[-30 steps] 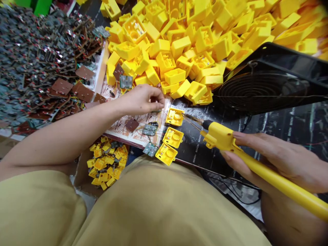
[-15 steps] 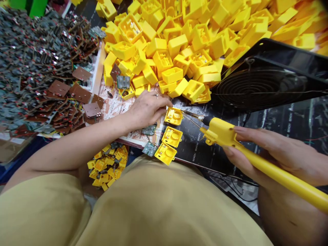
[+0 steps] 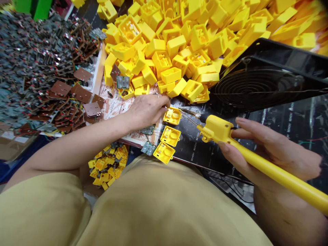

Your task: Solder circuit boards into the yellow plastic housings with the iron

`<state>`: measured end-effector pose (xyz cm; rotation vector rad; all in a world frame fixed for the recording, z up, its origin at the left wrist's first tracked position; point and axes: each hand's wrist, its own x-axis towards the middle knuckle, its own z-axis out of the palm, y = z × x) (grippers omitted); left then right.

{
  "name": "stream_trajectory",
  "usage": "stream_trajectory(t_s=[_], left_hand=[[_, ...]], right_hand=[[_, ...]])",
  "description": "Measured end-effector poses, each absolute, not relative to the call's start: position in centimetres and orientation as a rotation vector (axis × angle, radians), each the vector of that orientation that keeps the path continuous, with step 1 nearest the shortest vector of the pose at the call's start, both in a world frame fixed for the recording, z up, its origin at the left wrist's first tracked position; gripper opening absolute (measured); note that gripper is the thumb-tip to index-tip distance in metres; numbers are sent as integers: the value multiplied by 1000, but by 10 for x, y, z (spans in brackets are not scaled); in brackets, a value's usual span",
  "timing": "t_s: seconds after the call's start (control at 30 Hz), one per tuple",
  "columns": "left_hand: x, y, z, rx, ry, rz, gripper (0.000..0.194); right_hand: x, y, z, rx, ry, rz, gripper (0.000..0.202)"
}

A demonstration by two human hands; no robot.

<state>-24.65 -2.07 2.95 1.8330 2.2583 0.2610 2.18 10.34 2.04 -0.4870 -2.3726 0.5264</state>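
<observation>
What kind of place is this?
It looks like an electronics workshop: there's a heap of yellow cases, a big pile of circuit boards, and what seems to be a soldering iron in the right hand.

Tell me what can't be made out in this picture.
All in the head view:
Whether the left hand holds anything: too small.
Part of one circuit board: hidden by that hand.
Rear end of soldering gun: cut off by the right edge.
Rest of the yellow pile: cut off by top edge.

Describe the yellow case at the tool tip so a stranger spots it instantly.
Left of the black fan, three open yellow cases form a row. The case farthest from the lap alone has the left hand and tool tip beside it.
</observation>
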Motion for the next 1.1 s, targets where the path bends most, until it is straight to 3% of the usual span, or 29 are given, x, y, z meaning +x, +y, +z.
stream_trajectory(t_s=[0.2,0.53,0.77,1.1], left_hand=[[-253,-23,31,1788,2179,358,17],[-238,-9,41,1885,2199,63,28],[-233,-1,51,1875,2218,-127,27],[-227,3,52,1938,2275,-250,23]], right_hand=[[16,99,26,-385,-2339,564,66],[16,87,19,-434,-2313,619,60],[9,87,21,-201,-2298,528,34],[3,80,28,-233,-2356,515,22]])
